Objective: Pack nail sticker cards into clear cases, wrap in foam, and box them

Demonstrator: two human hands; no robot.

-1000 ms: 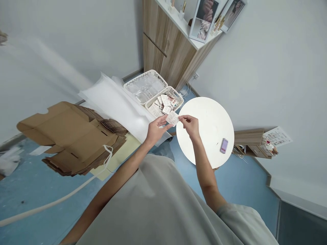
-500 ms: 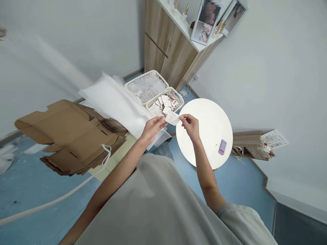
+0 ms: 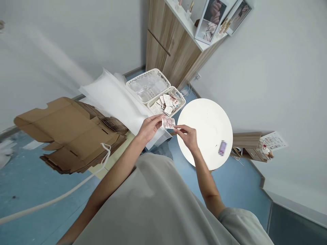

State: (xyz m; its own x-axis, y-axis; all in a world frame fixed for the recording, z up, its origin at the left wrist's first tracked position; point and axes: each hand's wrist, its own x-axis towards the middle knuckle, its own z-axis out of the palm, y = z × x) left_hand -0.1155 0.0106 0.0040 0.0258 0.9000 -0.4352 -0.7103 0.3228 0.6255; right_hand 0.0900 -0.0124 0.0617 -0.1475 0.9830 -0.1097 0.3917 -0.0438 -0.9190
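Note:
Between my hands is a small card [image 3: 168,123], its pinkish printed face with nail-like shapes turned up. My left hand [image 3: 150,128] pinches its left edge between thumb and fingers. At the lower right corner my right hand [image 3: 187,135] grips it with fingertips. Just beyond the card, a white basket [image 3: 183,103] holds a loose heap of similar small cards [image 3: 168,101], some with white text sides up. Behind that, a second white basket [image 3: 129,84] contains clear plastic packets [image 3: 149,87].
A round white table [image 3: 201,119] stands at right with a blurred purple item [image 3: 222,148] on it. Flattened cardboard boxes [image 3: 68,126] are stacked at left, beside white sheeting [image 3: 114,98]. A white tube [image 3: 63,197] crosses the lower left. A wooden cabinet [image 3: 163,44] stands behind the baskets.
The card has turned over, from its white text side to its pinkish picture side. My right hand has shifted slightly lower and left along it.

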